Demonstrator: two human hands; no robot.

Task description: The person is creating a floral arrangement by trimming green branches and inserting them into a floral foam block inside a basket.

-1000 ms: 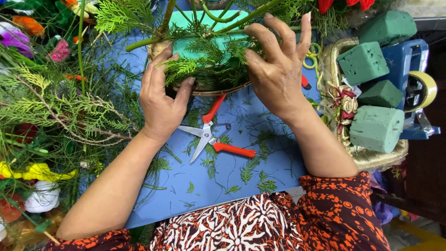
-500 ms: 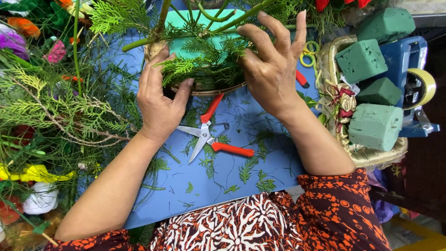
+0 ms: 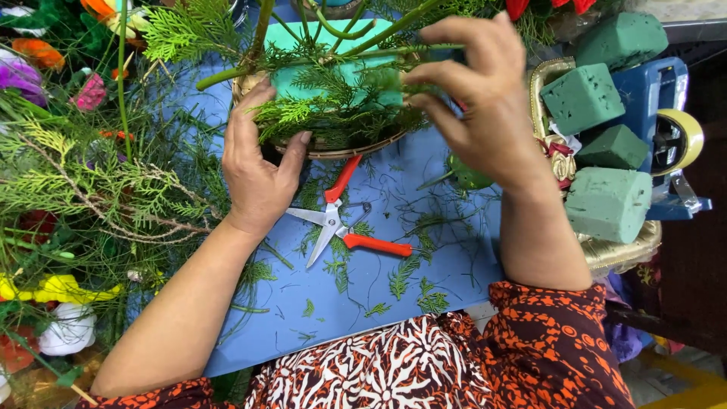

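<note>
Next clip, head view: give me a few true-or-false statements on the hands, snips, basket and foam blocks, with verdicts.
1. The left hand rests on the round wicker basket rim. True.
2. The right hand grips the red-handled snips. False: they lie open on the blue table, untouched.
3. Green foam blocks sit in a gold tray on the right. True.
4. The basket holds only flowers. False: green conifer sprigs over a foam block.
</note>
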